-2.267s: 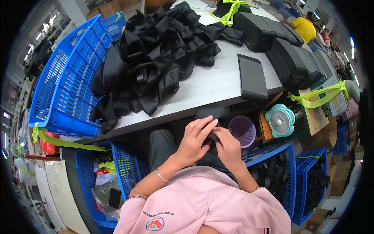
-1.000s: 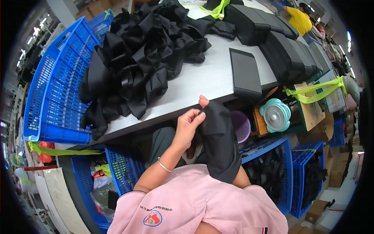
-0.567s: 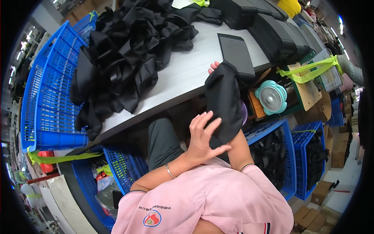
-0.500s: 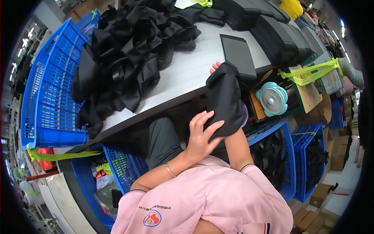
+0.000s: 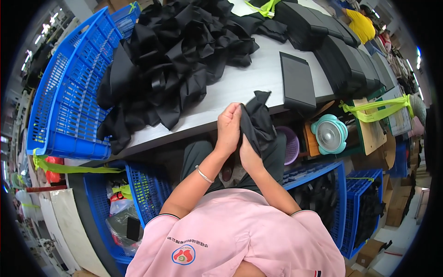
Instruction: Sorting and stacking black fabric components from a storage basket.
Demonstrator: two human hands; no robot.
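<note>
Two hands gather one black fabric piece at the near tabletop edge.
Left hand and right hand are closed on the black fabric piece, bunching it just off the tabletop; judging by this, handling is mid-way, and next calls for firm grip.

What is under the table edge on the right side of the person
Under the table edge sit a purple basket, a teal fan and blue crates of dark items. The black fabric piece held in both hands covers part of the basket; the crates' depths are hidden.
</note>
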